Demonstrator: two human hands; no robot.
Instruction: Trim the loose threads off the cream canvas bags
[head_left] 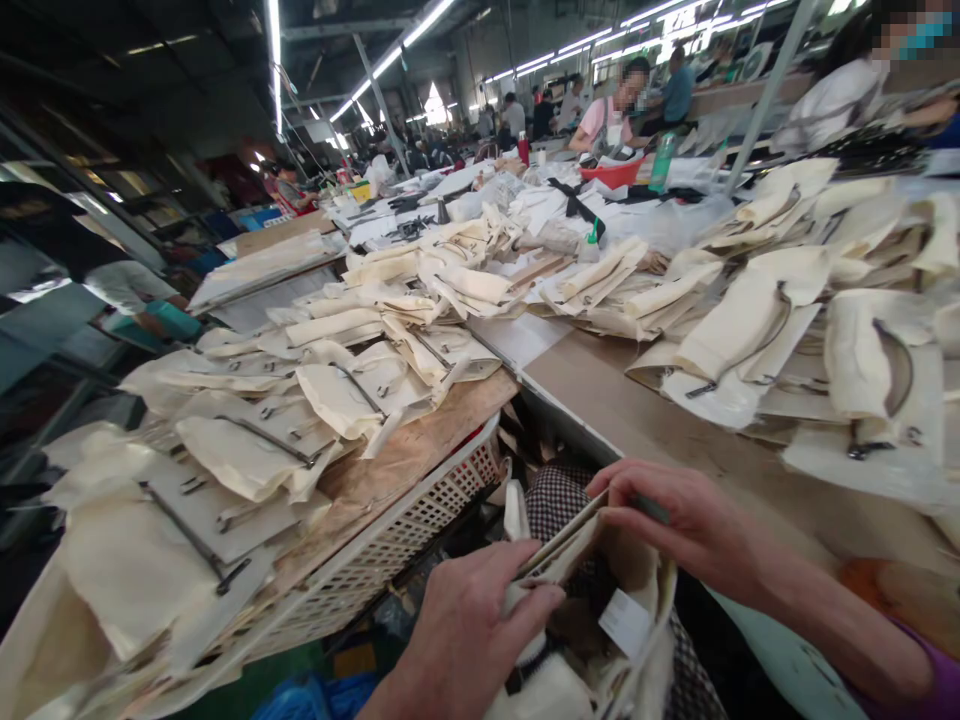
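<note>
A partly sewn cream bag (652,650) is held over the lap, its opening facing up. My left hand (480,625) pinches the near left end of its rim between thumb and fingers. At the far end of the same rim, my right hand (660,510) is closed on the edge, thumb below and fingers above. A small grey-green piece shows by the right fingers; I cannot make out what it is. Inside the bag a white label (625,622) is visible. The lower part of the bag runs out of view.
Stacked cream bag pieces with dark zippers (262,440) cover the left table, and more cream pieces (750,320) lie on the right table (622,400). A white plastic basket (390,530) stands below the left table edge. Farther back are a green bottle (663,162), a red basin (611,175) and several people.
</note>
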